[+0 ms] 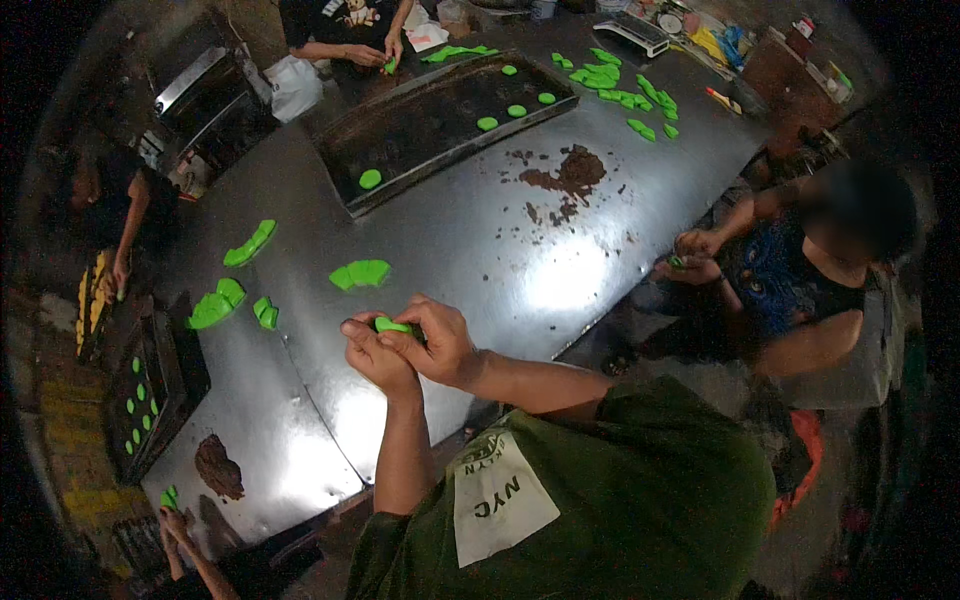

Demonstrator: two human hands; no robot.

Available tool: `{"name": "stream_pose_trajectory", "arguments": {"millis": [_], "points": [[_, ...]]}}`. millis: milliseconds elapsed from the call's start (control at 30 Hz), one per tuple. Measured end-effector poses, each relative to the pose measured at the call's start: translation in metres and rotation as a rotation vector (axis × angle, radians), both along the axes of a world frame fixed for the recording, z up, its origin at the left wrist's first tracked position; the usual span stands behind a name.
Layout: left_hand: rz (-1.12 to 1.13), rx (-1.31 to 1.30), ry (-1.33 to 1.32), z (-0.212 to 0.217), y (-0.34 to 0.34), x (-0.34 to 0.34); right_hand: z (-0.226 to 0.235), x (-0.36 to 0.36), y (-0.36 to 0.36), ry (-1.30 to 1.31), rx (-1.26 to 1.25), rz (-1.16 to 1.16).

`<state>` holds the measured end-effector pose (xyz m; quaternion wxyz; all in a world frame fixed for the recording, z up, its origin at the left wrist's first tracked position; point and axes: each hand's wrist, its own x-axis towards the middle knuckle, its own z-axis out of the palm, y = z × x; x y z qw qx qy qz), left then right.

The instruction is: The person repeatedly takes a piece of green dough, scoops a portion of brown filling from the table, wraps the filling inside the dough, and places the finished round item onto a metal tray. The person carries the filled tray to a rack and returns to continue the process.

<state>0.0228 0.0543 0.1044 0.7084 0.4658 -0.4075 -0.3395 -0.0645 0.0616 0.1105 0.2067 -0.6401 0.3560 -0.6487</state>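
Both my hands meet above the metal table, closed around a small piece of bright green dough (391,325). My left hand (378,356) cups it from the left and below. From the right, my right hand (446,340) wraps over it with bent fingers. Part of the dough is hidden by the fingers, and I cannot tell whether there is anything inside it. Just beyond my hands, a row of green dough pieces (360,273) lies on the table. More dough strips (250,243) and a cluster of dough pieces (217,303) lie to the left.
A dark tray (335,170) with several green rounds stands at the back; another tray (190,375) is at left. Brown crumbly filling (580,170) and a brown lump (218,468) lie on the metal table (450,230). Co-workers handle green dough at right, far side, left and lower left.
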Motion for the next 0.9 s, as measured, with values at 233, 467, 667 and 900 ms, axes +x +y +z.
{"name": "stream_pose_trajectory", "arguments": {"millis": [233,467,667,900], "points": [[-0.128,0.334,0.201,-0.011,0.017,0.023,0.024,-0.016,0.009,0.056,0.615,0.31],[-0.513,0.646,0.692,-0.077,-0.025,-0.008,-0.044,-0.048,-0.014,1.055,0.594,0.177],[-0.358,0.837,-0.346,-0.133,-0.056,-0.008,-0.143,-0.204,-0.104,0.702,0.529,0.027],[0.041,0.865,-1.248,-0.144,-0.048,0.045,-0.217,-0.372,-0.239,1.159,0.481,-0.481]]}}
